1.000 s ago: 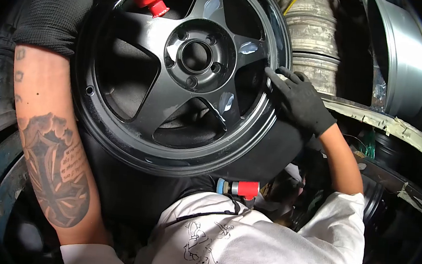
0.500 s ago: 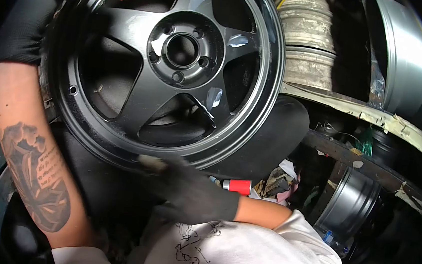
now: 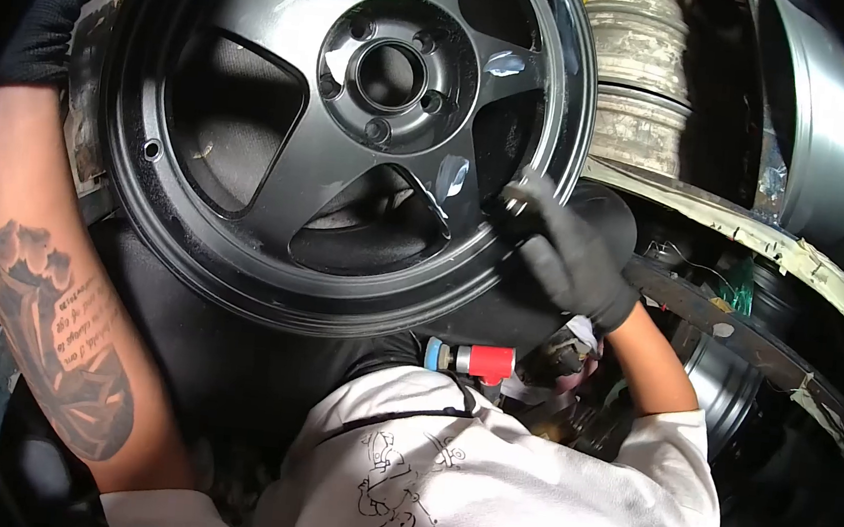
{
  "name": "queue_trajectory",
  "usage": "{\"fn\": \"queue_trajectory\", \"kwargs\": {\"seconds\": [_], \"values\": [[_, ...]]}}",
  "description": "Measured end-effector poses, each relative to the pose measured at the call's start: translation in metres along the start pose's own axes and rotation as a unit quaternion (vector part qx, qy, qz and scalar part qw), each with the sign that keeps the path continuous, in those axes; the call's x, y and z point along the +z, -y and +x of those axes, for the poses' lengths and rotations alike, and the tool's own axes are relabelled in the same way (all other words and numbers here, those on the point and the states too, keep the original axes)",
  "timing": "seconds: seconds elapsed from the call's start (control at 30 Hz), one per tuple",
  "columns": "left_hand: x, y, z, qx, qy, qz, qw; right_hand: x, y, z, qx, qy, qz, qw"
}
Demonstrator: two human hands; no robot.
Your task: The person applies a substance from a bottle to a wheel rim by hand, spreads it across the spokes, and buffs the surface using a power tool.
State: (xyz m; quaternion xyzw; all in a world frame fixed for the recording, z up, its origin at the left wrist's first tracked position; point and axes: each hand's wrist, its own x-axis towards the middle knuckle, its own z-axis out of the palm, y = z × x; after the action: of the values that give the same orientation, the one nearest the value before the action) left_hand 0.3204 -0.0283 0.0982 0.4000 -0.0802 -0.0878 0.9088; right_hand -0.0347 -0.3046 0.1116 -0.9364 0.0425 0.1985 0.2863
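A black five-spoke wheel rim (image 3: 279, 171) lies face up over my lap, with pale filler-like patches on several spokes. My right hand (image 3: 578, 262), in a black glove with worn grey fingertips, is at the rim's lower right lip. Its fingers are curled together; whatever they may hold is too dark to make out. My left hand (image 3: 56, 26), also gloved in black, is beside the rim at the upper left, its fingers lost in shadow at the frame edge. Below the rim, by my shirt, lies a small red and silver tool (image 3: 484, 361) with a blue round pad.
Stacked, dusty wheel barrels (image 3: 643, 92) stand at the upper right, by a shelf edge (image 3: 727, 215) wrapped in pale tape. A silver rim (image 3: 835, 129) rests on the shelf at far right. Another silver rim (image 3: 718, 380) sits below, partly behind my right arm.
My right hand has moved right and up, from below the rim to its lower right lip. The red object near my left hand has left view. The rim appears slightly higher and further right.
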Motion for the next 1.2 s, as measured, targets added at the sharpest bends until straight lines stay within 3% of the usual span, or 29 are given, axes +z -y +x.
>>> {"fn": "queue_trajectory", "kwargs": {"seconds": [0.1,0.27,0.33,0.43,0.53,0.6,0.7,0.8,0.9,1.0,1.2], "values": [[-0.003,-0.001,0.002,0.005,-0.005,0.003,1.0,-0.006,-0.004,0.005,-0.039,-0.071,-0.052,0.995],[-0.002,0.0,0.001,0.002,-0.009,0.003,1.0,0.035,0.02,-0.017,-0.021,0.045,-0.069,0.996],[0.001,-0.001,0.003,0.001,-0.009,0.007,1.0,0.061,0.034,-0.018,-0.105,0.052,-0.044,0.992],[0.003,-0.003,0.001,0.001,-0.008,0.013,1.0,0.075,0.061,-0.019,-0.093,0.043,0.208,0.973],[0.004,-0.002,0.0,-0.004,-0.006,0.022,1.0,0.069,0.067,-0.03,0.012,-0.023,0.409,0.912],[0.001,-0.003,-0.004,-0.006,-0.008,0.028,1.0,0.059,0.07,-0.041,0.027,-0.045,0.316,0.947],[0.004,-0.005,-0.01,-0.012,-0.005,0.042,0.999,0.059,0.062,-0.054,-0.061,0.09,0.164,0.98],[-0.002,-0.015,-0.022,-0.01,-0.012,0.066,0.998,0.083,0.071,-0.066,-0.065,0.134,0.045,0.988],[-0.017,-0.032,-0.044,0.001,-0.019,0.096,0.995,0.109,0.066,-0.076,-0.074,0.055,-0.089,0.992],[-0.047,-0.057,-0.079,0.027,-0.035,0.129,0.991,0.106,0.064,-0.08,-0.075,0.097,-0.07,0.99],[-0.102,-0.095,-0.159,0.081,-0.063,0.179,0.978,0.117,0.048,-0.089,-0.113,0.026,-0.049,0.992]]}}
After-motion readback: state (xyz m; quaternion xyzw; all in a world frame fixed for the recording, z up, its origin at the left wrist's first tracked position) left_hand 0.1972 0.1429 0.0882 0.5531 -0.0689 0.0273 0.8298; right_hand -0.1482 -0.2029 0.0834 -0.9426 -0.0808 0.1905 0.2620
